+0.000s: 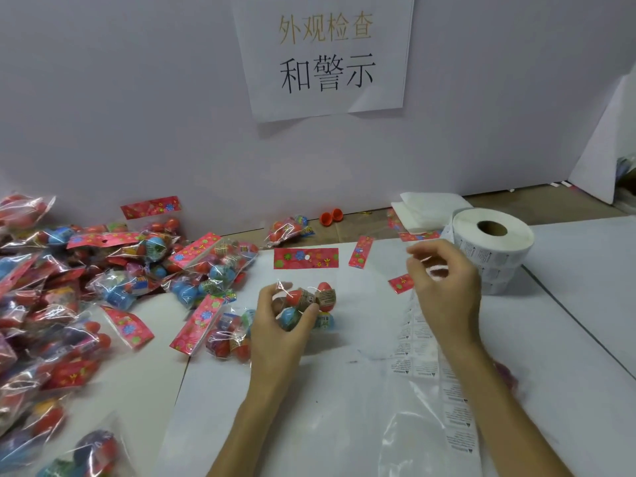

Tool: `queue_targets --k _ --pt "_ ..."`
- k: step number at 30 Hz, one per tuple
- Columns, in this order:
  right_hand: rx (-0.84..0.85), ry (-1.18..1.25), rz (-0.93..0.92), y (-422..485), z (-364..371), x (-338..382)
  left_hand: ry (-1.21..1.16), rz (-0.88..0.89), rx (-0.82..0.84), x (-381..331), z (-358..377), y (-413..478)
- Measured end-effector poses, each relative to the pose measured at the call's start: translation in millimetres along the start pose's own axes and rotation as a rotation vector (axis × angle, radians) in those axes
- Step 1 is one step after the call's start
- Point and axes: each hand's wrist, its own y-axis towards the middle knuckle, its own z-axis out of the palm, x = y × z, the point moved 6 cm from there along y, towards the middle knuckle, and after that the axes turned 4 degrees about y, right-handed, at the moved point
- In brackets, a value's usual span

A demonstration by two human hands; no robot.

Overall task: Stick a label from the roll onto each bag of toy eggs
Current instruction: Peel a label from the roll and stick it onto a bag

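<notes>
Fingers of the left hand (pixel 278 323) curl round a clear crinkly bag of red and blue toy eggs (pixel 323 297) — light, slippery, firmest at the eggs; the right hand (pixel 444 287) curls too, blurred — any hold unclear.

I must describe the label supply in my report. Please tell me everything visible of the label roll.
The label roll is thick, white paper around a brown cardboard core, lying flat on the white sheet at right, core hole upward. Small labels with black print cover its side. Its unwound strip runs toward the person, under the right hand, whose fingers are blurred; contact is unclear.
</notes>
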Motion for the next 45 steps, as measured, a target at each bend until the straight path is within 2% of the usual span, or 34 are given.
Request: queue_targets --k 2,5,8,11,14,18,21,24,27,30,33,35,36,38,40,45 --pt "-0.063 -0.192 0.015 1.3 -7.9 -5.3 0.151 0.058 -0.012 -4.8 3.4 -3.9" --pt "-0.033 -0.338 0.119 2.6 -9.9 -17.6 0.176 0.085 -0.015 -9.4 7.9 -6.1" --pt "-0.004 -0.187 0.213 2.2 -7.9 -24.3 0.207 0.081 -0.071 -11.1 3.9 -3.9" --pt "-0.007 -0.088 0.295 -0.7 -7.2 -27.6 0.327 0.16 -0.172 -19.0 -2.9 -5.3" --pt "0.076 -0.005 0.415 -4.5 0.2 -31.8 0.227 0.301 -0.179 -31.6 -3.5 -13.0" --pt "0.122 0.119 0.537 -8.7 6.7 -38.5 0.039 0.285 0.036 -35.0 13.9 -23.1" --pt "0.06 0.242 0.532 -6.3 2.4 -36.9 -0.122 0.083 0.228 -30.6 33.7 -30.9" --pt "0.021 0.361 0.563 -4.8 0.6 -38.7 -0.17 -0.137 0.409 -21.4 46.3 -36.9" --pt "-0.007 0.396 0.611 -3.9 -0.7 -42.8 -0.254 -0.252 0.602 -19.4 58.1 -46.0" --pt "-0.018 0.251 0.497 -2.3 -3.0 -36.5 -0.333 -0.264 0.587 -17.4 62.7 -45.8" --pt "-0.031 -0.066 0.058 -1.0 -7.0 0.9 -0.347 -0.242 0.539 -15.7 63.4 -44.7" --pt "0.095 -0.066 -0.238 -5.1 -1.5 26.8 -0.346 -0.229 0.505 -15.4 62.3 -44.0" --pt "0.228 -0.03 -0.305 -9.7 4.8 35.2 -0.353 -0.222 0.496 -15.3 62.4 -43.9" --pt "0.517 -0.015 -0.302 -21.3 21.8 40.6 -0.369 -0.203 0.488 -15.0 63.6 -42.9" --pt "0.678 -0.117 -0.275 -30.3 34.8 35.9 -0.39 -0.196 0.486 -16.0 63.3 -41.4" --pt "0.782 -0.244 -0.238 -33.3 37.6 24.5 -0.482 -0.225 0.473 -16.2 61.1 -37.4"
